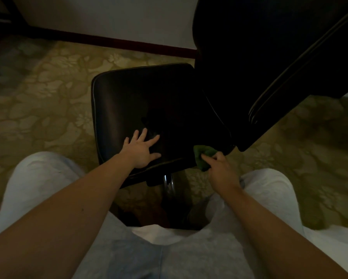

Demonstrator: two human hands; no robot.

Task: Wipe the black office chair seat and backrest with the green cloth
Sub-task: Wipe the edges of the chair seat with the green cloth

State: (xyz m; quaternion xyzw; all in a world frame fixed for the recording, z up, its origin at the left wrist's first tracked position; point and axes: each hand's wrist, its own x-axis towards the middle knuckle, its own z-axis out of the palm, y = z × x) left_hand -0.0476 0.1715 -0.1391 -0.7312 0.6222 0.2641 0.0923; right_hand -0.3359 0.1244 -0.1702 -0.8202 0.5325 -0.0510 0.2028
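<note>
My left hand (142, 151) lies spread flat on the black chair seat (149, 101); my right hand (219, 168) pinches the green cloth (204, 156) at its edge.

My view, head camera: both forearms bare, no sleeves reaching the wrists, no watch or rings that I can make out. Left hand (142, 151) and right hand (221, 170) ungloved. Light grey trousers (128, 256), soft fabric, faint centre seam. White shirt hem (161, 235) shows at the waist.

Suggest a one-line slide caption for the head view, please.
Left hand braces the black chair seat while the right hand presses the green cloth on its near edge.
</note>
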